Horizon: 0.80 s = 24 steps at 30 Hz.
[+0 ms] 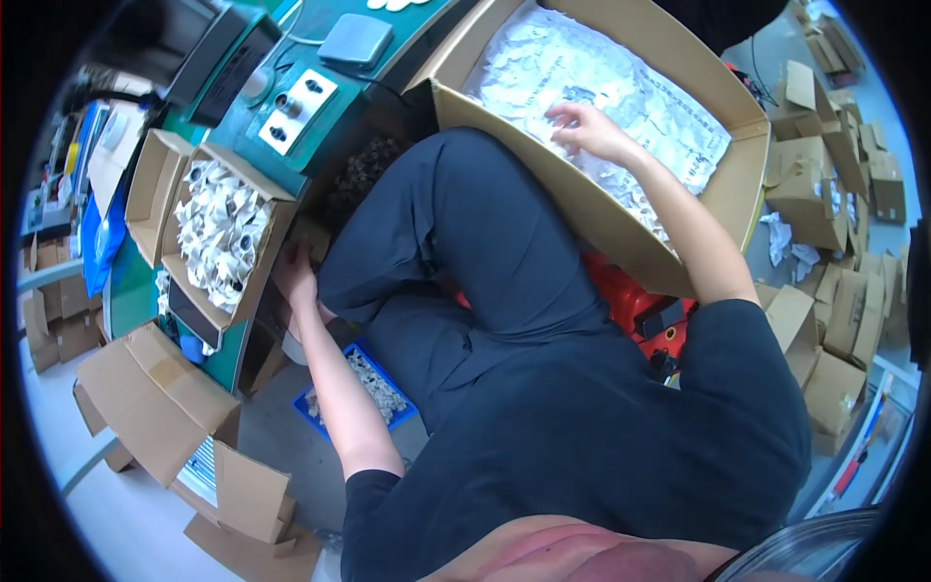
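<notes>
My right hand (592, 133) is over a large open cardboard box (592, 225) at the upper right, its fingers loosely bent and apart, with nothing seen in them. Just below it, crumpled white paper sheets (669, 126) with faint print fill the box. My left hand (296, 275) reaches down beside the bench edge, near my knee. Its fingers are partly in shadow against a brown surface, so what they touch or hold cannot be made out. Close to that hand, a smaller cardboard box (272, 184) full of small white wrapped pieces (218, 228) stands on the green bench.
On the bench (225, 357) sit a device with a white plate (298, 112) and a grey foot-pedal-like box (356, 41). Dark pieces (364, 175) lie beneath. A blue tray (396, 419) of small grey pieces rests on the floor. Cardboard boxes (160, 383) stand left and right.
</notes>
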Each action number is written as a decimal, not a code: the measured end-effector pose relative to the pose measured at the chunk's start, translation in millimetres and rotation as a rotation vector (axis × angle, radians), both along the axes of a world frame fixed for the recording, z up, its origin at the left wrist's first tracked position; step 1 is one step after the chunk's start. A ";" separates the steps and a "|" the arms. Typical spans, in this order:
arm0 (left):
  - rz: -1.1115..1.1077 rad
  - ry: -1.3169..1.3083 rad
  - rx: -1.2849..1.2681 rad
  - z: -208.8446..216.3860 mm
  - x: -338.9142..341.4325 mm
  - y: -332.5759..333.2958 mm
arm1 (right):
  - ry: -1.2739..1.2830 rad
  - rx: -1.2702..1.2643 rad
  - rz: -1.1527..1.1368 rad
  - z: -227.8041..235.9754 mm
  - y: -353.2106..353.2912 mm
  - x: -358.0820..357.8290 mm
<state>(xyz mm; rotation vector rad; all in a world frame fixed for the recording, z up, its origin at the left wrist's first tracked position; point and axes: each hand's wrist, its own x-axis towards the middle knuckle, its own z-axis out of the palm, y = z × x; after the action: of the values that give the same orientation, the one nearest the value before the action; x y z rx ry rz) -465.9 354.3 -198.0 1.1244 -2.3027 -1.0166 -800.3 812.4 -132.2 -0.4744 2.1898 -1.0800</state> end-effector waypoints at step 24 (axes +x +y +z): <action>0.127 0.488 0.127 -3.7 19.7 -2.1 | 0.997 -0.619 0.223 115.1 -307.8 81.1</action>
<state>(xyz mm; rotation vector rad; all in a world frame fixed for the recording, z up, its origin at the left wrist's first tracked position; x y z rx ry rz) -446.1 352.2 -201.7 0.9268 -1.7837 -1.2402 -719.3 504.6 -17.1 -1.8038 2.4158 -1.5996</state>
